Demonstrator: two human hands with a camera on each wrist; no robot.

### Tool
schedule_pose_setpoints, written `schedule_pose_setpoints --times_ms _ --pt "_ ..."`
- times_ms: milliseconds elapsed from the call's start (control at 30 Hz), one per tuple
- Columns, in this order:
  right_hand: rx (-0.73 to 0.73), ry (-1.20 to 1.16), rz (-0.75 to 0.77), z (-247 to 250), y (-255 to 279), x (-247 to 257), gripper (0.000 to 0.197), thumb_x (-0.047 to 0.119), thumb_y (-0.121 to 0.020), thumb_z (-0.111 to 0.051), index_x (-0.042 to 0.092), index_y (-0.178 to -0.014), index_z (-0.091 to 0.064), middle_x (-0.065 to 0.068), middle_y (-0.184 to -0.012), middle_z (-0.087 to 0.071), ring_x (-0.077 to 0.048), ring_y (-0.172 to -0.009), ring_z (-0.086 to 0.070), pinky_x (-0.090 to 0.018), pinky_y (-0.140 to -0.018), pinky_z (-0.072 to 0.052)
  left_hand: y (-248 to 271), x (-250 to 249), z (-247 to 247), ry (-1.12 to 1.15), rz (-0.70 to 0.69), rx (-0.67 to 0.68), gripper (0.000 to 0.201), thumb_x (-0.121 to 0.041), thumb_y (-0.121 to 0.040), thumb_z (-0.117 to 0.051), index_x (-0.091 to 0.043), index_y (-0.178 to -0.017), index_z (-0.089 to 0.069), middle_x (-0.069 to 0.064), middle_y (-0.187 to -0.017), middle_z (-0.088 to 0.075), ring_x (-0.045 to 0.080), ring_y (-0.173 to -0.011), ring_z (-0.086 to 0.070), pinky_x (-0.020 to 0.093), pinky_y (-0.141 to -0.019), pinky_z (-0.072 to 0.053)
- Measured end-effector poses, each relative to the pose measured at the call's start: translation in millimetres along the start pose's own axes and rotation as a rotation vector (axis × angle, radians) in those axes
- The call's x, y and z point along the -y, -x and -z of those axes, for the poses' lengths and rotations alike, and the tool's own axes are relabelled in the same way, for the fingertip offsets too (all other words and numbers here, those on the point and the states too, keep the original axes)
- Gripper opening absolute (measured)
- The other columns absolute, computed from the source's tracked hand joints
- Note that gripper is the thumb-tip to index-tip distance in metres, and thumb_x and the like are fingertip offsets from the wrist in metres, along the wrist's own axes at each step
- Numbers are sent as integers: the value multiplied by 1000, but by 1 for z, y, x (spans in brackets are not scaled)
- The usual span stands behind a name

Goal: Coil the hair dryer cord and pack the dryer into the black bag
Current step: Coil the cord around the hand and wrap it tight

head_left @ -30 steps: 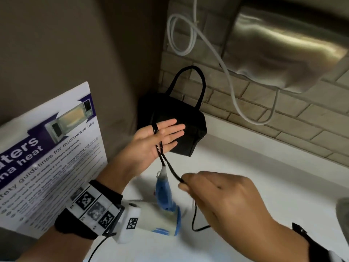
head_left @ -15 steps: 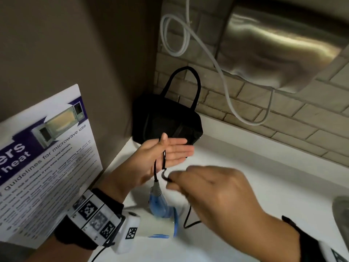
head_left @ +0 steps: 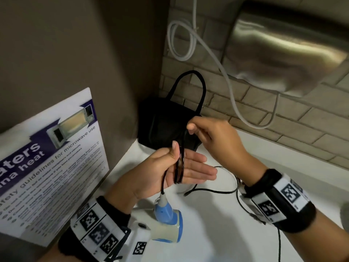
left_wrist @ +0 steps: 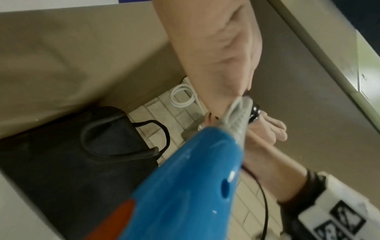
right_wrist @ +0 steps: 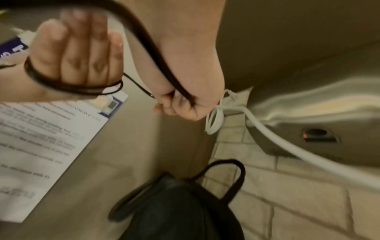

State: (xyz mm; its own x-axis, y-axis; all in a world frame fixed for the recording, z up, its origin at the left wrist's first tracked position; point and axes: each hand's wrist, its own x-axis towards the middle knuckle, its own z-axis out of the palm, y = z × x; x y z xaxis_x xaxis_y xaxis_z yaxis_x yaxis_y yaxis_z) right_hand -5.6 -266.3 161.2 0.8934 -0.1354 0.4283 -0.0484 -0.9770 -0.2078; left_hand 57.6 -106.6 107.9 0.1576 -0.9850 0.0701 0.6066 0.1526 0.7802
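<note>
Head view: a blue-and-cream hair dryer (head_left: 166, 224) lies on the white counter (head_left: 217, 233). Its black cord (head_left: 179, 167) loops round the flat, straight-fingered left hand (head_left: 170, 171); the right hand (head_left: 213, 137) pinches the cord before the black bag (head_left: 162, 125).

Left wrist view: the dryer's blue handle (left_wrist: 185, 186) shows an orange patch.

Right wrist view: cord turns cross the left fingers' backs (right_wrist: 82, 48).

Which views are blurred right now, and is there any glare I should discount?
Head view: sharp, soft glare on the steel hand dryer. Left wrist: hair dryer fills frame, out of focus. Right wrist: motion blur on left hand and cord.
</note>
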Motion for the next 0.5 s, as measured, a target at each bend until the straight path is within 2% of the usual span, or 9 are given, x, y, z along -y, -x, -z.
schedule_pose_setpoints --times_ms 100,167,200,233,267,333,400,467,500 --pt "197 -196 -59 -15 7 -10 27 32 -97 -47 16 -76 -55 8 -61 -55 -8 -59 -53 -42 -62 -49 1 -4 1 39 -63 -19 48 -33 -95 -32 -4 -103 -69 23 -106 -71 36 -105 -66 36 -87 -54" --pt "272 -120 -292 -47 8 11 21 12 -96 -47 12 -76 -53 10 -62 -62 -4 -65 -61 -46 -78 -52 0 -3 1 56 -94 -30 42 -27 -95 -36 -2 -103 -68 23 -105 -71 36 -104 -67 38 -87 -54" --pt "319 25 -590 -58 19 9 17 5 -97 -41 7 -87 -54 7 -74 -70 -2 -77 -66 -46 -92 -49 -1 -2 -1 64 -106 -45 40 -25 -95 -36 -2 -103 -68 23 -104 -71 35 -103 -67 37 -86 -55" --pt "254 98 -767 -69 22 3 19 4 -99 -35 1 -109 -51 -11 -105 -69 -12 -100 -66 -41 -104 -43 -3 0 -1 68 -117 -64 40 -24 -95 -37 -2 -103 -69 22 -104 -71 34 -102 -68 37 -85 -55" --pt "63 449 -816 -104 15 9 36 6 -101 -28 -6 -134 -34 -30 -129 -51 -21 -121 -57 -33 -113 -33 -4 1 -2 66 -132 -78 40 -23 -95 -37 -3 -104 -70 22 -104 -71 33 -102 -68 36 -84 -56" --pt "186 639 -666 -118 8 21 44 11 -103 -14 -8 -143 -16 -46 -135 -33 -7 -118 -58 -18 -114 -22 -7 2 -3 47 -163 -111 40 -23 -95 -36 -2 -107 -68 21 -105 -72 31 -102 -69 35 -83 -56" --pt "525 294 -765 -59 39 32 32 4 -100 -20 5 -120 -45 -12 -100 -67 -19 -83 -69 -27 -90 -53 -8 1 -3 28 -186 -152 39 -22 -95 -34 0 -111 -62 20 -105 -72 31 -101 -69 35 -83 -56" --pt "647 250 -300 -61 50 49 21 3 -95 -35 9 -110 -47 0 -79 -57 -19 -65 -55 -34 -59 -46 -8 -1 -1 30 -208 -183 37 -20 -95 -33 0 -114 -58 19 -106 -72 30 -102 -69 34 -84 -56" --pt "760 142 -169 -51 53 52 24 4 -92 -39 11 -114 -46 -5 -87 -61 -25 -72 -57 -31 -59 -40 -8 -1 1 44 -221 -191 37 -18 -96 -32 1 -115 -57 19 -108 -71 31 -104 -68 34 -85 -56"
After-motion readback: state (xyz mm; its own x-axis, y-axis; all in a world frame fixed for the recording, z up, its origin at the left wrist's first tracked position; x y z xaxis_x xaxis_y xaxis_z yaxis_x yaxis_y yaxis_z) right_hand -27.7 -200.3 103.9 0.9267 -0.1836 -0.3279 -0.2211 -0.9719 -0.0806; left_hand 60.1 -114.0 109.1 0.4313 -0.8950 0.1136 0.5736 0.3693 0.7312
